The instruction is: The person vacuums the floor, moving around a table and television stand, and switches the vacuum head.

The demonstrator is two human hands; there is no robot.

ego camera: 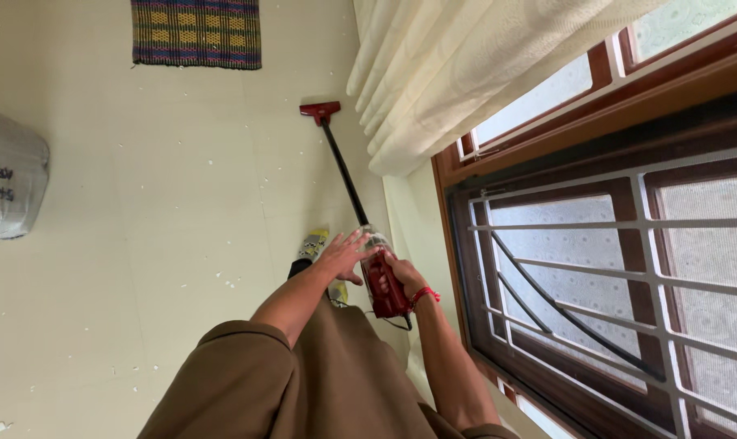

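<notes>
A red stick vacuum cleaner (382,284) with a clear dust cup stands on the cream floor. Its black tube (346,176) runs up the picture to a red floor head (319,110). My right hand (404,276), with a red thread band at the wrist, grips the red body. My left hand (346,253) lies with spread fingers on the clear cup at the top of the body. My foot in a patterned sock (315,244) shows beside the vacuum.
A cream curtain (458,73) hangs over a brown-framed window with a metal grille (596,276) on the right. A striped woven mat (196,32) lies at the far end of the floor. A wrapped grey bundle (7,175) sits at the left. White specks dot the floor.
</notes>
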